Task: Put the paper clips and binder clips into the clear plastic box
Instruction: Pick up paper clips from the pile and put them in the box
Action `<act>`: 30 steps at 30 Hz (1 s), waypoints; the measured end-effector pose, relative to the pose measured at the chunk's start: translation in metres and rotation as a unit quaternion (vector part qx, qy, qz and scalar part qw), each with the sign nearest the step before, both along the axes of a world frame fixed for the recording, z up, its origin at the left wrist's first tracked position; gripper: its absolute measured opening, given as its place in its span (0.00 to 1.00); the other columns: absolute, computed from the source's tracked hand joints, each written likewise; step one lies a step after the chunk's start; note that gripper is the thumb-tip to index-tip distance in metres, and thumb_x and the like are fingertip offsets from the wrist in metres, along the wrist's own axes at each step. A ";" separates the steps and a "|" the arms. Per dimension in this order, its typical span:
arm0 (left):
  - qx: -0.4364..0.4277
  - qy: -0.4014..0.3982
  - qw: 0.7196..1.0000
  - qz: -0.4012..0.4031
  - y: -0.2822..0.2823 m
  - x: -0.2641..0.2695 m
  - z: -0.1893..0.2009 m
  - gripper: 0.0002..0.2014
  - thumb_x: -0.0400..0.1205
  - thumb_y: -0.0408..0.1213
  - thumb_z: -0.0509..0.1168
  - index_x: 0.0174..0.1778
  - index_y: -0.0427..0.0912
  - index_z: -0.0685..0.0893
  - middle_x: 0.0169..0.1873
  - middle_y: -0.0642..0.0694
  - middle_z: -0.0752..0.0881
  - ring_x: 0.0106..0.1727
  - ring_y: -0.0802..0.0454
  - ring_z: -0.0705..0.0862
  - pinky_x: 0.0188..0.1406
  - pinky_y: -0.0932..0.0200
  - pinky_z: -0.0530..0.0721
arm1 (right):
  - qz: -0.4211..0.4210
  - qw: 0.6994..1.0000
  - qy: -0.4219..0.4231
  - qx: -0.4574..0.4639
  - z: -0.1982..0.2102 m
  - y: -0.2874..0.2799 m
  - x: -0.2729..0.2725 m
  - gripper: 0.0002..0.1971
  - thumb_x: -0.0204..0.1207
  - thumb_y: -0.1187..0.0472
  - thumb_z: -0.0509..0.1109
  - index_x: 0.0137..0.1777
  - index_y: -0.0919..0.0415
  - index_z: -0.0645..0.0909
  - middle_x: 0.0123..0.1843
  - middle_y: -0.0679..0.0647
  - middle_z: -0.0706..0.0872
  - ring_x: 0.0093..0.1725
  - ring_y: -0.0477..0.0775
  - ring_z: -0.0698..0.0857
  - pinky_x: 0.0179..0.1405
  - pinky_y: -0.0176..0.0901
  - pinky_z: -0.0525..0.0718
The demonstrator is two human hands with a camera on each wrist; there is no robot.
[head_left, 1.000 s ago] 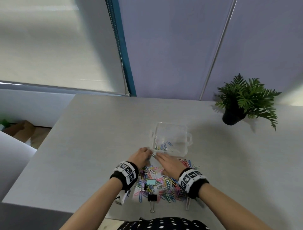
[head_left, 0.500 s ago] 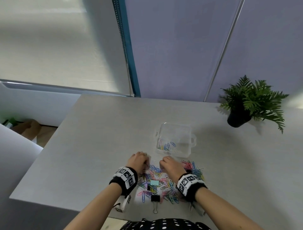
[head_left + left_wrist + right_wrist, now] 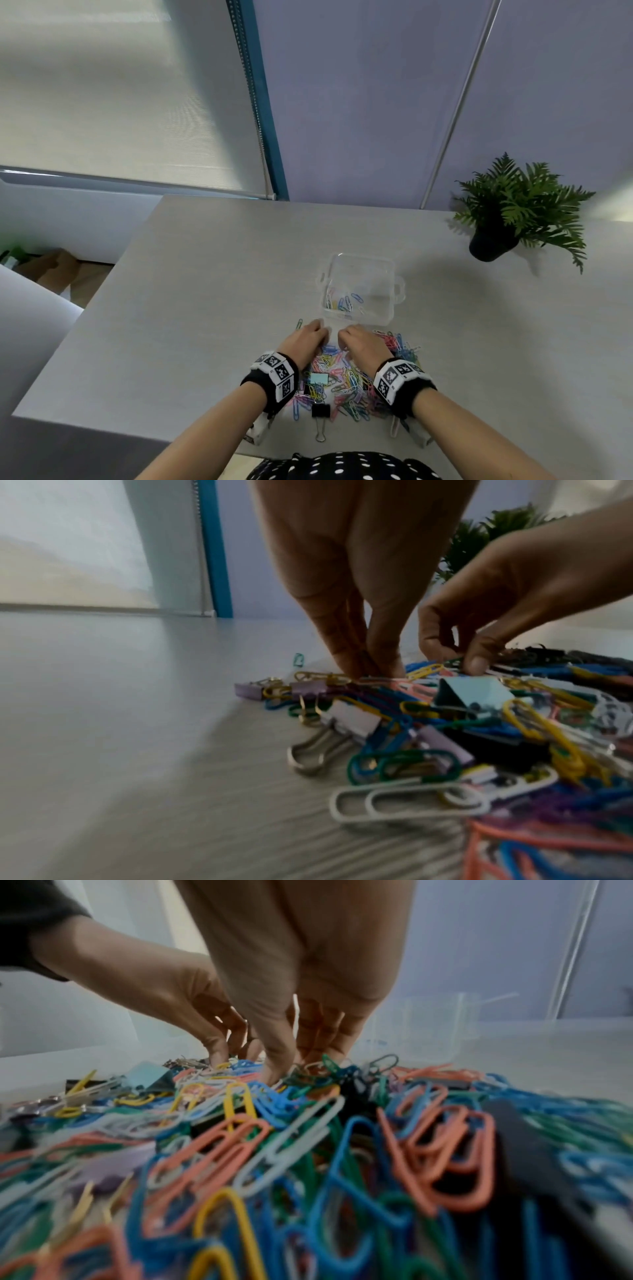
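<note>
A clear plastic box [image 3: 363, 257] stands on the table with several paper clips lying inside it. Just in front of it lies a heap of coloured paper clips [image 3: 346, 378], with a light blue binder clip [image 3: 318, 378] and a black binder clip [image 3: 321, 410] among them. My left hand [image 3: 371, 670] reaches down at the heap's far edge, its fingertips pinched together on a paper clip. Beside it my right hand [image 3: 284, 1069] digs curled fingers into the clips and pinches some. Both hands [image 3: 330, 337] are a little short of the box.
A potted fern [image 3: 493, 240] stands at the back right of the table. One green clip [image 3: 299, 323] lies apart, left of my left hand. The table's near edge runs just below the heap, and its left edge drops to the floor.
Both hands have drawn back from the box's near wall to the far edge of the heap, and their fingers have closed on clips there.
</note>
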State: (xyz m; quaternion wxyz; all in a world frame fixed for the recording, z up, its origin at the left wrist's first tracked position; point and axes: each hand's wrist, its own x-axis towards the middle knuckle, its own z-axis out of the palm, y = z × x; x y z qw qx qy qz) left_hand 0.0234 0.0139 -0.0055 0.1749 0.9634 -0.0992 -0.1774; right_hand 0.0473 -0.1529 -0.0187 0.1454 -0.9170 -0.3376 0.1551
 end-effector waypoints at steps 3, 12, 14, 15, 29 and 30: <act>0.073 0.001 0.997 -0.037 -0.006 0.001 0.000 0.11 0.83 0.33 0.54 0.56 0.33 0.77 0.57 0.35 0.76 0.58 0.40 0.78 0.55 0.45 0.78 | -0.021 0.999 0.027 0.015 0.000 0.000 0.001 0.09 0.70 0.74 0.63 0.49 0.64 0.75 0.51 0.60 0.81 0.54 0.59 0.76 0.44 0.46 0.68; 0.034 0.051 0.998 0.033 0.003 0.005 0.009 0.10 0.80 0.30 0.58 0.56 0.37 0.73 0.57 0.36 0.83 0.58 0.40 0.81 0.56 0.49 0.78 | -0.235 0.911 0.234 0.245 0.020 -0.007 0.007 0.05 0.70 0.74 0.71 0.41 0.65 0.83 0.34 0.49 0.82 0.33 0.41 0.81 0.33 0.24 0.81; -0.059 0.063 0.993 0.081 0.007 0.008 0.016 0.08 0.80 0.26 0.57 0.53 0.34 0.76 0.51 0.35 0.86 0.52 0.39 0.84 0.49 0.55 0.80 | -0.276 0.868 0.289 0.296 0.028 -0.015 0.009 0.08 0.70 0.76 0.69 0.37 0.63 0.82 0.34 0.55 0.83 0.31 0.48 0.84 0.29 0.29 0.84; -0.105 0.055 0.988 0.099 0.007 0.011 0.021 0.08 0.81 0.25 0.56 0.52 0.33 0.77 0.48 0.35 0.87 0.49 0.40 0.86 0.43 0.62 0.80 | -0.288 0.851 0.305 0.315 0.033 -0.018 0.011 0.08 0.71 0.77 0.69 0.37 0.64 0.81 0.34 0.58 0.84 0.30 0.51 0.84 0.28 0.31 0.85; -0.109 0.050 0.991 0.060 -0.008 0.085 0.053 0.16 0.81 0.24 0.55 0.62 0.36 0.82 0.58 0.38 0.87 0.60 0.45 0.84 0.64 0.59 0.74 | -0.255 0.936 0.177 0.165 0.035 -0.021 0.080 0.11 0.72 0.75 0.66 0.53 0.70 0.83 0.53 0.64 0.87 0.54 0.60 0.85 0.58 0.44 0.81; -0.102 0.038 0.993 0.047 -0.004 0.082 0.053 0.17 0.81 0.24 0.55 0.63 0.37 0.81 0.60 0.39 0.86 0.63 0.45 0.82 0.66 0.60 0.73 | -0.232 0.950 0.153 0.144 0.037 -0.021 0.077 0.11 0.73 0.75 0.65 0.54 0.70 0.83 0.56 0.64 0.87 0.57 0.60 0.84 0.63 0.45 0.79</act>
